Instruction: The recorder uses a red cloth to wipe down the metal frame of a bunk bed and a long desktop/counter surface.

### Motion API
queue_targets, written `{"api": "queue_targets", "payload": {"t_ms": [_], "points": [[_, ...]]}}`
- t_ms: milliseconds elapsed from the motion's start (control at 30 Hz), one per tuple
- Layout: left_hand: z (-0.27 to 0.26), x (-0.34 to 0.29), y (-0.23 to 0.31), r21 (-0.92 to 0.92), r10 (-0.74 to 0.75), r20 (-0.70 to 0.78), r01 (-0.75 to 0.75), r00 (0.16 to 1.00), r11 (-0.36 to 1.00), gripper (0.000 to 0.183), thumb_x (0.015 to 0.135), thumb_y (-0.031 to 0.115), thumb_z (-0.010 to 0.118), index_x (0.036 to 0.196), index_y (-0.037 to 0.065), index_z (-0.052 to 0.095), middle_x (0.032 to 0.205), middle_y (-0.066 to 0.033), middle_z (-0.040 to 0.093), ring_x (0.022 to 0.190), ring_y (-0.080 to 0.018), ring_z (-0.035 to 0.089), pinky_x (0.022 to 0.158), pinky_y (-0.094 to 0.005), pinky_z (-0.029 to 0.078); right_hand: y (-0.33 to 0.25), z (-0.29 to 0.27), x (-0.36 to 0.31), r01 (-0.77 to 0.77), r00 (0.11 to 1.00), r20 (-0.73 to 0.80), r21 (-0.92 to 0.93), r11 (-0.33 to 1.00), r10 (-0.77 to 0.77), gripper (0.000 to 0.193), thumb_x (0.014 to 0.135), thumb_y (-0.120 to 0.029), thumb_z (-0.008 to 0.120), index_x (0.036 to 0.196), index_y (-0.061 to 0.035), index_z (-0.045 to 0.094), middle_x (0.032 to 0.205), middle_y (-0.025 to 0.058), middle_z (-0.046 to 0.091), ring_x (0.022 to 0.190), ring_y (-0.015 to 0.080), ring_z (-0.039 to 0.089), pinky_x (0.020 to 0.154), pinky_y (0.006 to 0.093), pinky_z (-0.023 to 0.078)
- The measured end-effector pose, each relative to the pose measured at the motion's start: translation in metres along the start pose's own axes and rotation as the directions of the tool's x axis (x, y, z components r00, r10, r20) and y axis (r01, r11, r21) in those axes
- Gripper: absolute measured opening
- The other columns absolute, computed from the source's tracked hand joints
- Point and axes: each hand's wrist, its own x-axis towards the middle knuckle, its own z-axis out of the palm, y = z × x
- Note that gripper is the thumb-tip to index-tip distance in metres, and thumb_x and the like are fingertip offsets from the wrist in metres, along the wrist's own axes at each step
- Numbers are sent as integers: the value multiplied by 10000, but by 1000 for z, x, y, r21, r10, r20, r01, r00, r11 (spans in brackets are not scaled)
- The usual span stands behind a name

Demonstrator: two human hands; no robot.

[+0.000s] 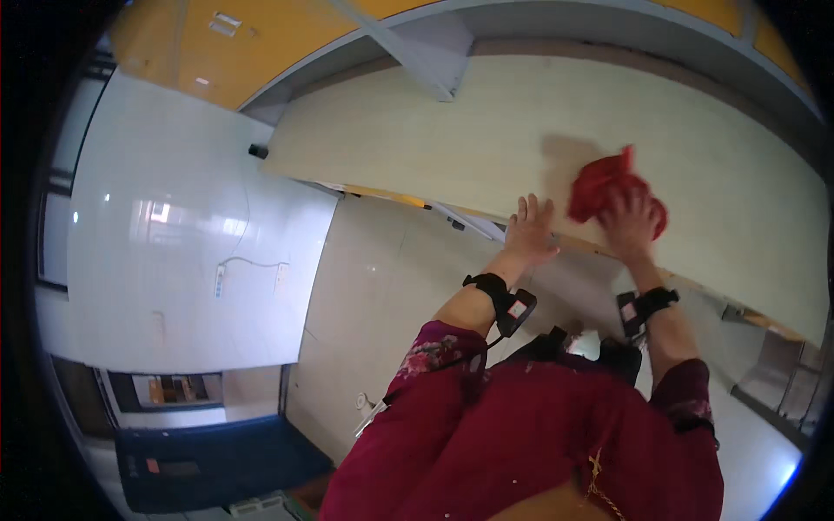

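Note:
A crumpled red cloth (594,187) lies on the pale counter top (486,130), right of the middle. My right hand (632,221) presses down on it with the fingers spread over its near side; part of the cloth is hidden under the palm. To the left, my left hand (531,230) rests at the counter's front edge, fingers stretched out and nothing held in them. A gap separates the left hand from the cloth.
Yellow cabinets (287,43) with a grey upright panel (408,56) stand along the counter's back. At left is a glossy white wall panel (174,226) with a socket strip (221,280) and cable. A dark blue padded piece (217,464) sits at lower left.

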Motion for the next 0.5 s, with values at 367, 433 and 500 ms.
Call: {"api": "queue_targets", "payload": {"t_ms": [367, 433, 500], "points": [[22, 1, -14, -22, 49, -186, -54, 981, 998, 964, 677, 416, 691, 1440, 141, 171, 1457, -283, 94, 1357, -426, 89, 1056, -519, 161, 257, -11, -86, -74, 997, -3, 2, 997, 74, 512, 830, -229, 534, 1324, -214, 403, 1413, 104, 312, 1311, 312, 269, 1054, 495, 221], [30, -7, -27, -46, 87, -259, -102, 962, 994, 1028, 662, 407, 722, 1445, 113, 125, 1455, -286, 99, 1363, -414, 80, 1061, -536, 158, 326, -25, -101, -303, 951, 16, -142, 942, 308, 516, 865, -262, 489, 1361, -233, 350, 1424, 108, 292, 1317, 316, 260, 1056, 501, 216], [19, -4, -25, 24, 10, -89, -7, 996, 1000, 1006, 682, 433, 696, 1444, 105, 127, 1458, -280, 104, 1364, -409, 87, 1058, -535, 167, 392, -21, -96, -627, 759, 38, -226, 746, 650, 525, 917, -392, 382, 1407, -273, 234, 1442, 108, 262, 1325, 333, 245, 1029, 552, 228]]}}
